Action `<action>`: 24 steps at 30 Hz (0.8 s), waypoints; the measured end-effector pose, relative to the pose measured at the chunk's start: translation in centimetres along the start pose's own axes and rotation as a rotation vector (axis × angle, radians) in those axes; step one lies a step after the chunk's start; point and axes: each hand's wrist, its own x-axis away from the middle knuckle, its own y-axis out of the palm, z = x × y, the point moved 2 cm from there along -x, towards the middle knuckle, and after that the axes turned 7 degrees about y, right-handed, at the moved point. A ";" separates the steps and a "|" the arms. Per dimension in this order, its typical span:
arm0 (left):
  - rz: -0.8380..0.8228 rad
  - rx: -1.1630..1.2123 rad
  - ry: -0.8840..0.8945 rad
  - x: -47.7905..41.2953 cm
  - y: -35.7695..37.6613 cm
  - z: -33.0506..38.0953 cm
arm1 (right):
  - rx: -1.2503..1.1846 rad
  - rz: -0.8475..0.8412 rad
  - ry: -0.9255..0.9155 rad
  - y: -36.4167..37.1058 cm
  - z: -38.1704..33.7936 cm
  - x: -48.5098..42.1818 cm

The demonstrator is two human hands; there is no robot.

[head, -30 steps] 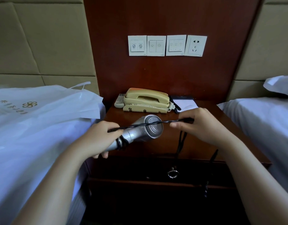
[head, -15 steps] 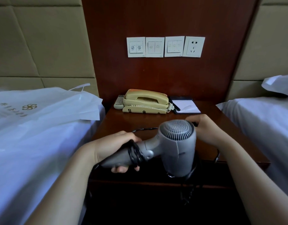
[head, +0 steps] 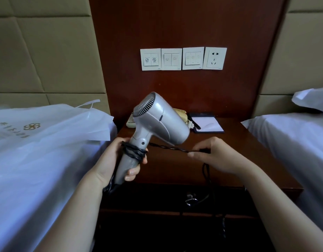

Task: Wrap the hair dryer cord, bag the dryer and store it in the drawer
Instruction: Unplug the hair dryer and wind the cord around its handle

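A silver hair dryer (head: 160,119) stands upright over the nightstand, its grille facing up and left. My left hand (head: 113,160) grips its handle. Several turns of black cord (head: 134,151) circle the handle just above my fingers. From there the cord runs taut to the right into my right hand (head: 211,155), which pinches it. The rest of the cord hangs down past the open dark drawer (head: 175,197) below the nightstand top. A white plastic bag (head: 47,128) with a gold logo lies on the left bed.
On the wooden nightstand (head: 239,160) sit a beige telephone (head: 180,113), a remote (head: 130,121) and a notepad with pen (head: 207,124), all behind the dryer. Beds (head: 293,142) flank the nightstand. Wall switches and a socket (head: 214,58) are above.
The dryer has turned from lying level to standing upright, nozzle swung to the right. More cord sits around the handle. My right hand has come forward, pulling the cord taut.
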 end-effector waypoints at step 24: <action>0.431 -0.448 0.121 0.9 1.2 0.3 | 0.585 0.565 -0.386 2.5 -8.0 2.9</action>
